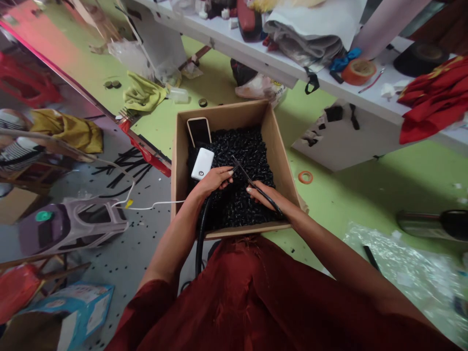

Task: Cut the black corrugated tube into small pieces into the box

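My left hand (218,179) is closed, fingers pinched over the box, with the end of a black corrugated tube (201,231) that runs up from below under the wrist. The tube's tip is partly hidden by my fingers. In my right hand (263,195) is a pair of scissors (245,173) with long dark handles, its blades pointing up and left beside my left fingertips. Below both hands, many small black pieces (239,141) fill a cardboard box (283,146). A white power bank (203,164) and a phone (199,131) rest at the box's left side.
A white cable (157,204) crosses the box's left edge from a purple stool (95,224). Behind the box runs a white table (219,36) with cloth and tape rolls. An orange tape roll (305,177) and clear plastic wrap (398,258) lie on the floor at right.
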The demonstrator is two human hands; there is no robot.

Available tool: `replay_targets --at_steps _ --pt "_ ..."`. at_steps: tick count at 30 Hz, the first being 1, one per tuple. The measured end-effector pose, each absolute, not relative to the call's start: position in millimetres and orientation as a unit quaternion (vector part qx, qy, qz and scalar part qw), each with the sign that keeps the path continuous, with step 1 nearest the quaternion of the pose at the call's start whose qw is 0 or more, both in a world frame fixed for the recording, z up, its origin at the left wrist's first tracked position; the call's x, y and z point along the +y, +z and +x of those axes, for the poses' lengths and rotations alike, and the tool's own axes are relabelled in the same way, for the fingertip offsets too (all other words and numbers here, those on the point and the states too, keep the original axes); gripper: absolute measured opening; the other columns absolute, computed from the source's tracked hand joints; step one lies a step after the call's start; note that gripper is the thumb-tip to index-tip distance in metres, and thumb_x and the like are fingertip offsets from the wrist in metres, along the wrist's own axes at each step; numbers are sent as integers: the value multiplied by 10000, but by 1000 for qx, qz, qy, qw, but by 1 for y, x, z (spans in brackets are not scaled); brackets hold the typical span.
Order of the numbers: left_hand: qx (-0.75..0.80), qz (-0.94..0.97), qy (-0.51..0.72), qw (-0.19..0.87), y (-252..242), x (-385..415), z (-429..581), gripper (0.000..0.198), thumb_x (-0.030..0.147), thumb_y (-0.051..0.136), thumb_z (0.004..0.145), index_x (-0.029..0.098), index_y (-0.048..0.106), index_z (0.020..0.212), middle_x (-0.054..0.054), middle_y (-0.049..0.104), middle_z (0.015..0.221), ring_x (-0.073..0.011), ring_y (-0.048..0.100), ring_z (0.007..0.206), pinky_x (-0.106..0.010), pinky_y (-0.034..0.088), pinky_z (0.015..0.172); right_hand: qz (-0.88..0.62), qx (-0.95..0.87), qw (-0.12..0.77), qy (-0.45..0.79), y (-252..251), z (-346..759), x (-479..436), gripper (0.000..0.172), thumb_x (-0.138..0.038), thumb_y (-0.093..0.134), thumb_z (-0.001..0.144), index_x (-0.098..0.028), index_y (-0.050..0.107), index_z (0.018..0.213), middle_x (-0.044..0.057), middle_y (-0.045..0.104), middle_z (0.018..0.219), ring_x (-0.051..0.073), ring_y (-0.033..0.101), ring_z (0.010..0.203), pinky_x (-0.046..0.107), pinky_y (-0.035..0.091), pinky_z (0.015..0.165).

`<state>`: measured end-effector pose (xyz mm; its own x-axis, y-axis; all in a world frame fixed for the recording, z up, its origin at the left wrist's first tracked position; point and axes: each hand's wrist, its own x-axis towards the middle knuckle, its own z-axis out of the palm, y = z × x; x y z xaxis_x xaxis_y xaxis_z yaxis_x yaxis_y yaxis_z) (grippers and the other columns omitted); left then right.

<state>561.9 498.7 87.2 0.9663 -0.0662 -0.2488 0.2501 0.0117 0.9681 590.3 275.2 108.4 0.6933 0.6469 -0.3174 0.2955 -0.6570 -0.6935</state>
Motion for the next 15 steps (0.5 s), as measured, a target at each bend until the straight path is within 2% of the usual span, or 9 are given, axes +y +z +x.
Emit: replay_targets --at_steps 8,15 --pt "65 686 -129 713 94 498 560 251 258 540 854 97 648 1014 -4 545 709 -23 391 450 -166 271 395 -850 -242 348 311 106 590 276 326 -526 425 904 -204 478 888 23 606 816 136 603 668 248 482 634" --pt "62 689 -151 706 90 499 561 246 281 551 852 115 648 1005 -3 558 714 -25 390 441 -173 269 393 -849 -272 346 292 107 587 272 399 -589 350 911 -215 401 780 -18 515 694 111 523 569 231 441 559"
